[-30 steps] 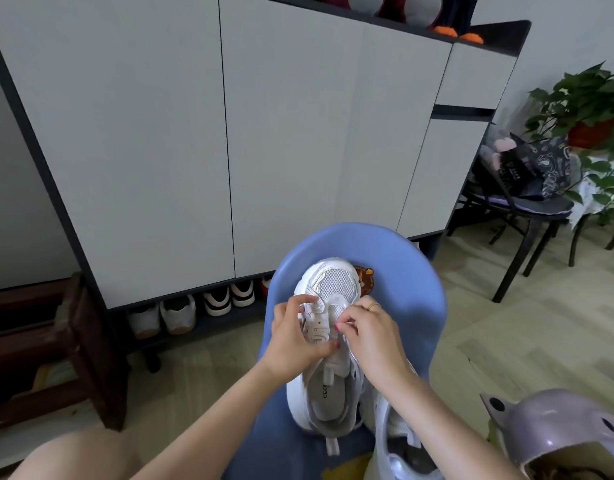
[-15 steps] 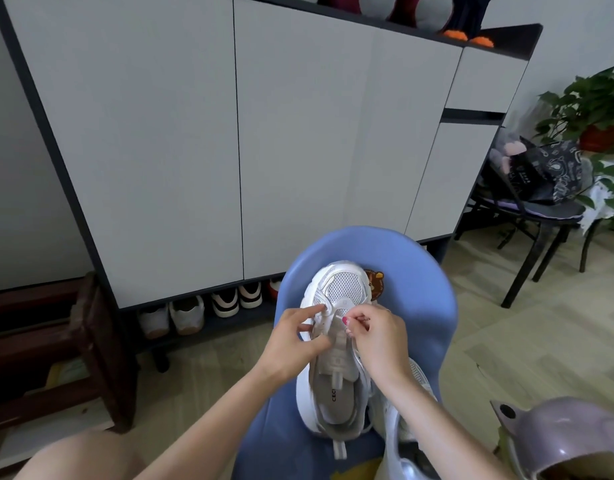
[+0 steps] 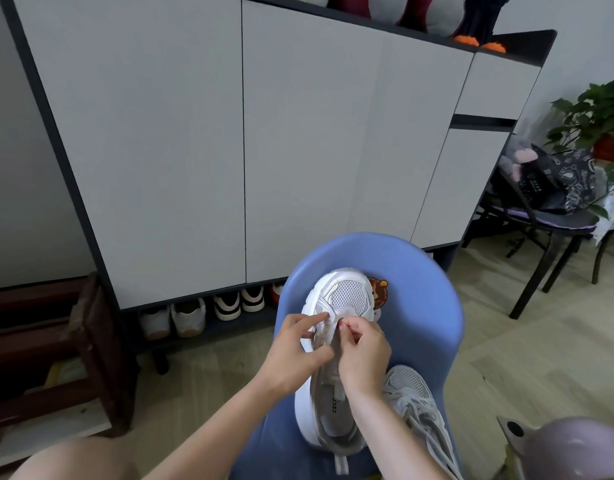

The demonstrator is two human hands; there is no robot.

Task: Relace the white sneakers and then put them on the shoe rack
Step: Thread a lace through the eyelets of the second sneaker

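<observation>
A white sneaker (image 3: 343, 299) lies on the blue chair (image 3: 423, 306), toe pointing away from me. My left hand (image 3: 295, 351) holds its left side near the front eyelets, thumb and forefinger around the upper. My right hand (image 3: 362, 348) pinches the white lace at the front of the tongue. The second white sneaker (image 3: 413, 400), with its laces in, lies on the seat to the right, partly hidden by my right forearm. The shoe rack (image 3: 201, 313) is the open bottom shelf of the grey cabinet, with several shoes on it.
A dark wooden bench (image 3: 56, 348) stands at the left. A black chair with a dark bag (image 3: 555, 188) and a potted plant (image 3: 600, 116) are at the right. A lilac helmet-like object (image 3: 572, 448) sits at the lower right. My knee (image 3: 66, 459) shows at bottom left.
The view has shifted slightly, so the chair and shoe sit a little to the right. My hands stay at the front eyelets, with the fingers working the lace a bit further forward.
</observation>
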